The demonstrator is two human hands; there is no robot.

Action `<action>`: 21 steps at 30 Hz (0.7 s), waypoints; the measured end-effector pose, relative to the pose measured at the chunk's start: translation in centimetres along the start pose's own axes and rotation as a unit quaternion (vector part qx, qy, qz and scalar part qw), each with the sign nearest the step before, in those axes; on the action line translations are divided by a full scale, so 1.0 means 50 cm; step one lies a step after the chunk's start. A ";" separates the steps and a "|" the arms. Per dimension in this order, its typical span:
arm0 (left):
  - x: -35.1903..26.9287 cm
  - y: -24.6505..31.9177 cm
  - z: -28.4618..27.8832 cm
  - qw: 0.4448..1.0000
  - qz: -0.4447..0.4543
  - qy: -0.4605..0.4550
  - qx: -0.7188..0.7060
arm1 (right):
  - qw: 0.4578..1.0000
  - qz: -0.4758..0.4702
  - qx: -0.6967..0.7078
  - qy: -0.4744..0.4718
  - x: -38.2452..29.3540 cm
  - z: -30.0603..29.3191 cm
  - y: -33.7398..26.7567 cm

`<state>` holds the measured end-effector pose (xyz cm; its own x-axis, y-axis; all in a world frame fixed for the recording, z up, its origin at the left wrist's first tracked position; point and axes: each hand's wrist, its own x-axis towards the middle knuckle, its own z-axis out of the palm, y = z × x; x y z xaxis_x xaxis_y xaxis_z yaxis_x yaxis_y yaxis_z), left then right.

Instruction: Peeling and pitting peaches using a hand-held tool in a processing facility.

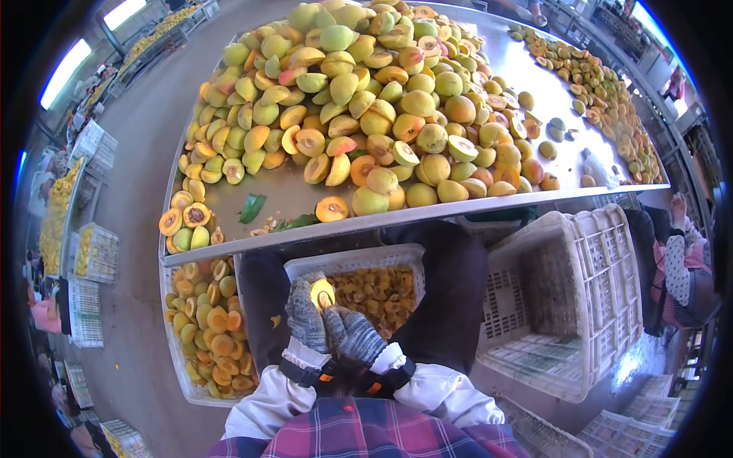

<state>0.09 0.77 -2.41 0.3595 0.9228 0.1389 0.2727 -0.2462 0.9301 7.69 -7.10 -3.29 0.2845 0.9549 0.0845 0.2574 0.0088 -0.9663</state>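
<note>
My left hand (303,315), in a grey knitted glove, is closed around a halved yellow stone fruit (322,293), likely a peach or apricot, with its cut face up. My right hand (356,335), gloved alike, meets it with the fingertips at the fruit's lower edge. A small dark curved outline shows on the cut face by those fingertips; whether it is a tool's loop or the pit hollow I cannot tell. Below both hands, between my knees, stands a white plastic crate (355,256) with many brownish pieces, apparently pits or scraps.
A metal-topped table (286,197) ahead bears a large heap of halved fruit (343,86). Left of my leg, a crate (172,338) holds fruit halves. A big slatted crate (607,309) lies tipped at my right. Another person (681,269) sits farther right.
</note>
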 end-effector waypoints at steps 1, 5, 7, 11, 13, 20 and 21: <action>0.005 -0.003 -0.004 1.000 -0.008 -0.014 0.008 | 1.000 0.012 0.018 -0.009 -0.002 0.000 0.004; 0.020 -0.018 -0.021 0.994 -0.025 -0.100 0.029 | 0.987 0.109 0.105 -0.044 0.000 -0.016 -0.010; 0.036 0.004 -0.033 0.983 -0.019 -0.177 0.040 | 0.984 0.143 0.093 -0.045 0.001 -0.022 -0.015; 0.046 -0.042 -0.052 0.928 -0.206 -0.260 -0.172 | 0.999 0.046 0.015 -0.020 -0.016 -0.007 0.012; 0.043 -0.013 -0.039 0.957 -0.128 -0.224 -0.134 | 0.998 -0.048 -0.024 0.019 -0.010 -0.012 0.016; 0.002 -0.059 -0.013 0.953 -0.127 -0.119 -0.247 | 0.987 0.141 0.073 0.022 -0.019 -0.007 0.033; 0.006 -0.046 -0.011 0.961 -0.123 -0.113 -0.221 | 0.993 0.114 0.014 0.027 -0.024 -0.010 0.021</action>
<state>-0.94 1.79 -4.32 0.5312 0.8365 -0.1342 -0.0137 0.1669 0.9859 8.07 -8.39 -4.28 0.3822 0.9156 -0.1249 0.1551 -0.1968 -0.9681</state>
